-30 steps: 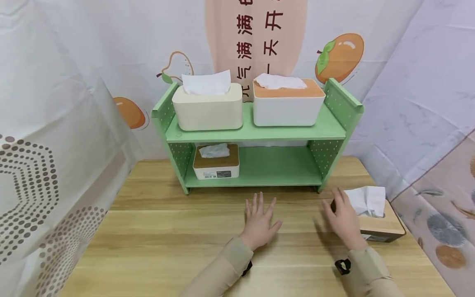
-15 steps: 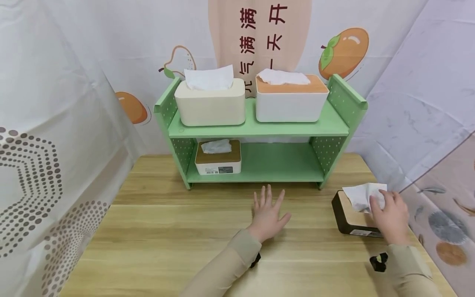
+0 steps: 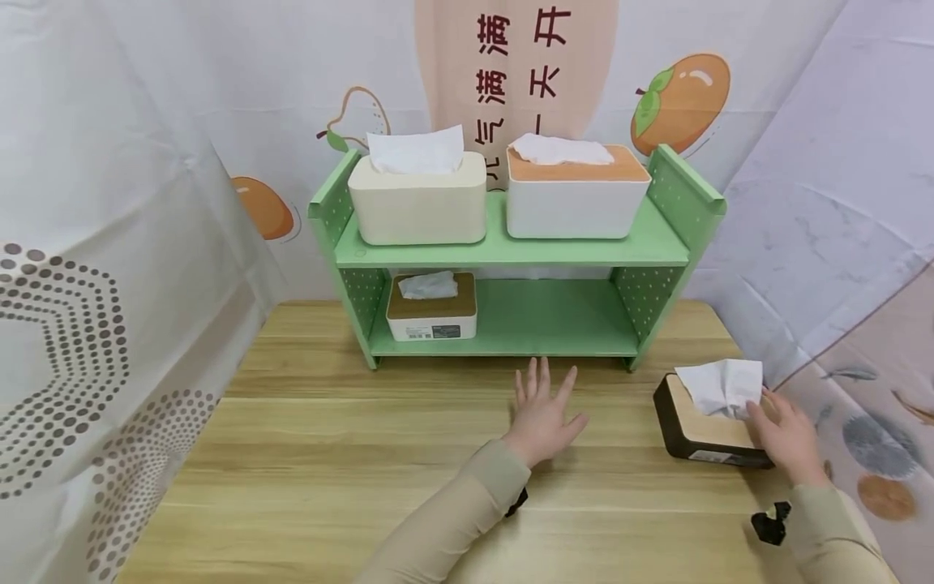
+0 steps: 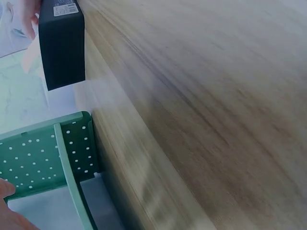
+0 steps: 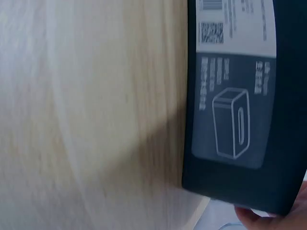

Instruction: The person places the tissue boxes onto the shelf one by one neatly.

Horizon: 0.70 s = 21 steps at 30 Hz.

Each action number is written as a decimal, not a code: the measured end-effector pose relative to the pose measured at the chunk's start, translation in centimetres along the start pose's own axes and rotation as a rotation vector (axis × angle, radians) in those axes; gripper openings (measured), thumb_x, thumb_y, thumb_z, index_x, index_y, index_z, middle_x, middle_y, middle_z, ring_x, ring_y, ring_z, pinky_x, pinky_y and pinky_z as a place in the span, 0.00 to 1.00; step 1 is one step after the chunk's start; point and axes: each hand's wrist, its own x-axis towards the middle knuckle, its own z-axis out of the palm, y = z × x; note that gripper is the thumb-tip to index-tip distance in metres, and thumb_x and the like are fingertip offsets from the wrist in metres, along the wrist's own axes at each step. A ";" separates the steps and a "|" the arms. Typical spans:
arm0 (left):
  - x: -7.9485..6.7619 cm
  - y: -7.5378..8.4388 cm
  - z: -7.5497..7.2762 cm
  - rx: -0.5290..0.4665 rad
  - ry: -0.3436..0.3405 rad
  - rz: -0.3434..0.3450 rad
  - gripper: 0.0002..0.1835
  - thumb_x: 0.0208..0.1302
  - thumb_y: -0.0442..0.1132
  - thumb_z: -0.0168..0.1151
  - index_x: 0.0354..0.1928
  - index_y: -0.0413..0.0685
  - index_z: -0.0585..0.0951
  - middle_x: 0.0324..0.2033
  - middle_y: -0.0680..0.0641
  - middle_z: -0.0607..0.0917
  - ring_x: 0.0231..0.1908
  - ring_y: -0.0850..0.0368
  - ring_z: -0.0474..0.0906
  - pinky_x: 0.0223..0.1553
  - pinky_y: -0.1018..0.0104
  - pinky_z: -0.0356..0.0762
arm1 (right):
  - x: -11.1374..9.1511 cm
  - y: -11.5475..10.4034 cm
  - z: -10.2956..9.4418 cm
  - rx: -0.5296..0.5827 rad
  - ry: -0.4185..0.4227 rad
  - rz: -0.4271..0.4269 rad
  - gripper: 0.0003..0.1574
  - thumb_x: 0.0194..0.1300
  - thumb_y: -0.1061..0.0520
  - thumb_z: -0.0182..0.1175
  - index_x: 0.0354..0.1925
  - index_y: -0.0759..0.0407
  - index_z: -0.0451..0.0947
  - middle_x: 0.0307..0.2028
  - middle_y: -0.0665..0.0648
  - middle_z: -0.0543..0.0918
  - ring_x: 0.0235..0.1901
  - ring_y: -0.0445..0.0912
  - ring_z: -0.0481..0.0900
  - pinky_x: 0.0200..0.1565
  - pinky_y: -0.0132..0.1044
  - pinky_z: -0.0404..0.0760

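A black tissue box (image 3: pixel 718 454) with a pale wood lid and a raised white tissue (image 3: pixel 722 383) sits at the table's right side. My right hand (image 3: pixel 790 438) is at its right end, thumb near the lid's front corner; the contact of the other fingers is partly hidden. In the right wrist view, fingertips (image 5: pixel 247 215) show at the end of the box's labelled side (image 5: pixel 230 110). My left hand (image 3: pixel 541 422) lies on the table with fingers spread, holding nothing, in front of the green shelf (image 3: pixel 554 316).
On the upper shelf stand a cream tissue box (image 3: pixel 417 203) and a white one with an orange lid (image 3: pixel 576 207). A small brown-lidded tissue box (image 3: pixel 432 324) occupies the lower left. A hanging cloth (image 3: pixel 868 268) borders the table on the right.
My right hand has gone from the black box's left end across its top to the right end. The box sits slightly further left. My left hand has shifted slightly right.
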 end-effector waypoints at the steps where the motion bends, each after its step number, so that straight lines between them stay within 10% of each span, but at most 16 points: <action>1: 0.0 0.1 0.0 -0.006 -0.004 -0.006 0.36 0.68 0.63 0.38 0.73 0.61 0.46 0.71 0.33 0.38 0.71 0.37 0.28 0.67 0.36 0.35 | 0.0 0.1 -0.1 0.007 -0.029 0.002 0.42 0.72 0.43 0.35 0.68 0.74 0.44 0.62 0.85 0.51 0.58 0.80 0.50 0.53 0.71 0.54; 6: 0.2 0.3 0.3 0.006 -0.010 -0.024 0.36 0.67 0.65 0.36 0.73 0.63 0.45 0.72 0.34 0.37 0.71 0.37 0.29 0.68 0.38 0.36 | 0.3 0.6 -0.6 0.035 -0.153 0.052 0.46 0.72 0.38 0.32 0.70 0.71 0.38 0.64 0.82 0.49 0.59 0.80 0.47 0.54 0.71 0.53; 21: 0.2 1.8 1.2 0.018 -0.039 -0.026 0.37 0.66 0.66 0.38 0.73 0.64 0.47 0.71 0.33 0.41 0.71 0.36 0.35 0.69 0.42 0.45 | -0.1 -0.4 1.2 0.069 -0.169 -0.052 0.44 0.72 0.40 0.35 0.70 0.70 0.39 0.63 0.84 0.49 0.60 0.79 0.47 0.54 0.70 0.54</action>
